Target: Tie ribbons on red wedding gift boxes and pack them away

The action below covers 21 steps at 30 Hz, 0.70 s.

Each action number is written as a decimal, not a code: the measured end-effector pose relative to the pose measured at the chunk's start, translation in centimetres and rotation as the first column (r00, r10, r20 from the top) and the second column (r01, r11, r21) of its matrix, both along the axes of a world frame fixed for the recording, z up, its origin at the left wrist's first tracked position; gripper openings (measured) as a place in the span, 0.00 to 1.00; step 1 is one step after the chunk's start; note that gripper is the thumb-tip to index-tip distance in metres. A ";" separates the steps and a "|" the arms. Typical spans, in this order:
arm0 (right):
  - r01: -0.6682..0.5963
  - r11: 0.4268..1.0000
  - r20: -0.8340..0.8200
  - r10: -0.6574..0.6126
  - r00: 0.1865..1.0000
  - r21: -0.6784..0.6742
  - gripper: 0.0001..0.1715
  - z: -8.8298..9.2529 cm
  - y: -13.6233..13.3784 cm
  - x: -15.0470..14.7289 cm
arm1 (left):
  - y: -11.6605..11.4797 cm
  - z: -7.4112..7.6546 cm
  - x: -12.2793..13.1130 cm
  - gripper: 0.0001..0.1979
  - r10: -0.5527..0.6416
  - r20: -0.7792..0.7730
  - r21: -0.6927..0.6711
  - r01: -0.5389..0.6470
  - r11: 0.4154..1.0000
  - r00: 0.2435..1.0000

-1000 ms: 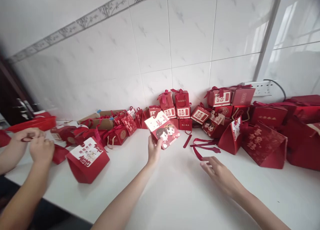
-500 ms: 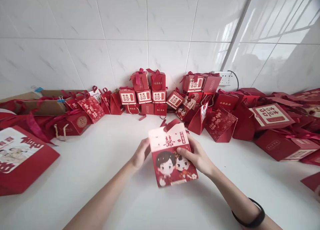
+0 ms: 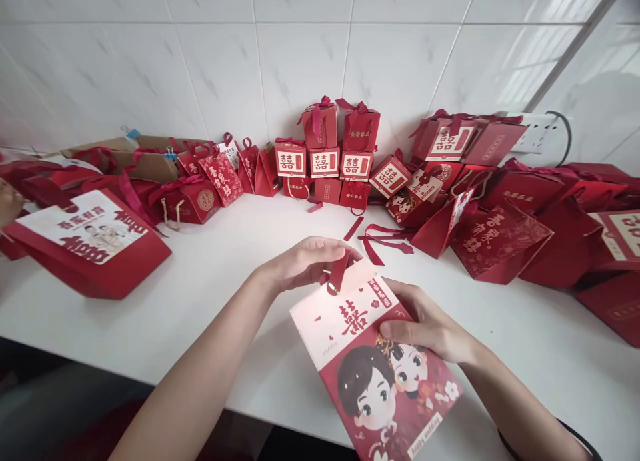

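A red and cream gift box with two cartoon figures on its front tilts in front of me, over the table's front edge. My right hand grips its right side, thumb on the printed face and fingers behind. At the box's top, my left hand curls its fingers round the red ribbon handle; part of these fingers is hidden behind the ribbon and box. Loose red ribbons lie on the table just beyond.
Stacked red boxes stand against the tiled wall. More red boxes crowd the right side. On the left are a large red box, a brown carton and, at the edge, another person's blurred hand. A power strip stands behind.
My left hand has moved from the box's left side up to its ribbon handle. The box is nearer and tilted more. My view has turned left and down, uncovering the loose ribbons.
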State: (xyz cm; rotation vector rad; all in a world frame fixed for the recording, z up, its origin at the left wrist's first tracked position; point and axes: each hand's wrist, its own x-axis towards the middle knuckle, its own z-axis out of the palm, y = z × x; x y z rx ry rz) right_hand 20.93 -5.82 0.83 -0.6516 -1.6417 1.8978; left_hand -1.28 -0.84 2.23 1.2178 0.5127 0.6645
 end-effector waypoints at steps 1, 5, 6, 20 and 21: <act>0.009 1.000 -0.001 -0.009 1.000 0.003 0.25 0.0 0.0 0.0 | 0.0 0.0 0.0 0.19 0.013 0.025 0.005 -0.014 1.000 1.000; 0.061 0.998 -0.001 -0.061 0.998 0.021 0.24 0.1 -0.1 0.0 | 0.0 0.0 -0.1 0.15 0.135 0.133 0.014 -0.139 0.990 0.982; 0.078 0.996 -0.003 -0.078 0.997 0.030 0.24 0.2 -0.1 0.1 | -0.1 0.0 0.0 0.15 0.169 0.157 0.016 -0.173 0.985 0.973; 0.530 0.611 0.020 -0.666 0.746 0.588 0.18 -0.7 0.2 -0.7 | -1.9 -0.4 3.0 0.17 0.574 0.063 0.257 -0.569 0.781 0.817; 0.505 0.611 0.042 -0.661 0.750 0.609 0.17 -0.6 0.1 -0.7 | -2.2 -0.5 3.4 0.15 0.623 0.049 0.271 -0.611 0.744 0.781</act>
